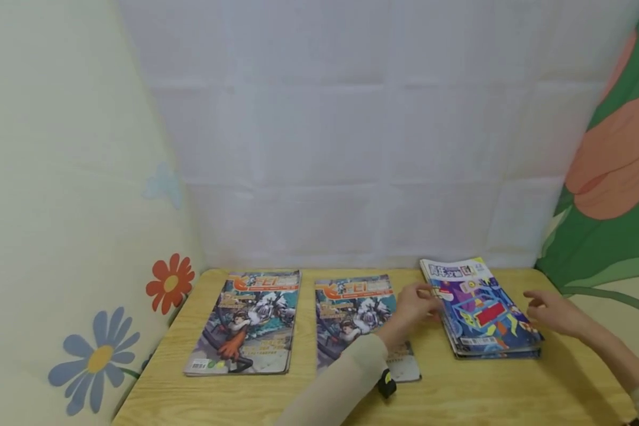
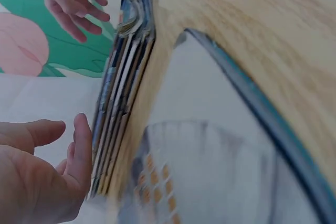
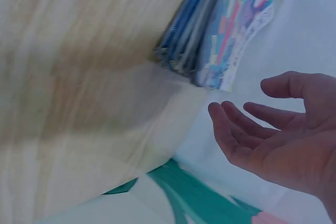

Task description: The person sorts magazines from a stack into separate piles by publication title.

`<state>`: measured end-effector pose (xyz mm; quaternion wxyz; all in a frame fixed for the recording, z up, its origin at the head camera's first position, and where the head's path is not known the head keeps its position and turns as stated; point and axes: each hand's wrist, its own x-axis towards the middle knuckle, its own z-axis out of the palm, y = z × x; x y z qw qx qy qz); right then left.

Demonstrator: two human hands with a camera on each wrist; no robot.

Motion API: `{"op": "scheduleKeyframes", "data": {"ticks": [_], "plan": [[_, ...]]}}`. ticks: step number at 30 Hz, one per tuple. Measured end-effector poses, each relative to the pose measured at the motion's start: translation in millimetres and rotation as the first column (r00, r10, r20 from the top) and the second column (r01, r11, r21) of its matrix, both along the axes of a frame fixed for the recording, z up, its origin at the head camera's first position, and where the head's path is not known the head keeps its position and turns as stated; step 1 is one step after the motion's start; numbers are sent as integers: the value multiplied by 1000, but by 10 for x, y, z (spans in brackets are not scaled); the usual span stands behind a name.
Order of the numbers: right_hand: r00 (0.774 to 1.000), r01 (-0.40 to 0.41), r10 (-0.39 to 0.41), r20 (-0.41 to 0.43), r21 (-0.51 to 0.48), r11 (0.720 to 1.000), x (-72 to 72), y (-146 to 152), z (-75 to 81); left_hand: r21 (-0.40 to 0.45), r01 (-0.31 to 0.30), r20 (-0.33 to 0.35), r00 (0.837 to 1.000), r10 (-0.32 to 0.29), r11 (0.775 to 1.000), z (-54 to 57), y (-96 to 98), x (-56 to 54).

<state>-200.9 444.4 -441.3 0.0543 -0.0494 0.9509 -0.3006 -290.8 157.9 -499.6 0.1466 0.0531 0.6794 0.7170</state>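
Note:
A stack of magazines [image 1: 481, 313] with a blue and purple cover on top lies at the right of the table. My left hand [image 1: 416, 305] is at its left edge, fingers loosely bent; in the left wrist view the fingertips come close to the stacked spines [image 2: 126, 87], and contact is hard to tell. On the other side, my right hand [image 1: 556, 312] hovers just off the stack's right edge with relaxed fingers. The right wrist view shows that hand [image 3: 278, 129] apart from the magazines [image 3: 226, 35] and holding nothing.
Two matching magazine piles with an orange title lie on the wooden table [image 1: 245, 402]: one at the left [image 1: 250, 325], one in the middle [image 1: 351, 313], partly under my left forearm. A white cloth [image 1: 351, 148] hangs behind, with flower-patterned sheets [image 1: 85, 177] at the sides.

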Motion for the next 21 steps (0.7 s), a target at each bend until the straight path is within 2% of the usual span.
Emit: {"op": "scheduleKeyframes", "data": {"ticks": [2, 6, 11, 15, 18, 21], "plan": [[999, -7, 8, -49, 33, 999, -17, -85, 61, 9, 14, -25, 1000, -14, 1000, 40, -96, -6], [996, -5, 3, -93, -16, 1000, -35, -322, 86, -13, 39, -91, 995, -40, 999, 130, -314, 8], [983, 46, -56, -173, -61, 997, -47, -680, -18, -74, 71, -139, 987, -81, 995, 230, -637, 81], [987, 74, -94, -130, -153, 986, -47, -970, -163, -129, 72, -159, 983, -92, 989, 271, -887, 150], [986, 76, -101, -136, -181, 981, -67, -1177, -256, -219, 66, -195, 975, -109, 974, 281, -1074, 177], [984, 35, -66, -168, -179, 983, -119, -1353, -301, -366, 32, -259, 956, -135, 930, 301, -1261, 190]]}}
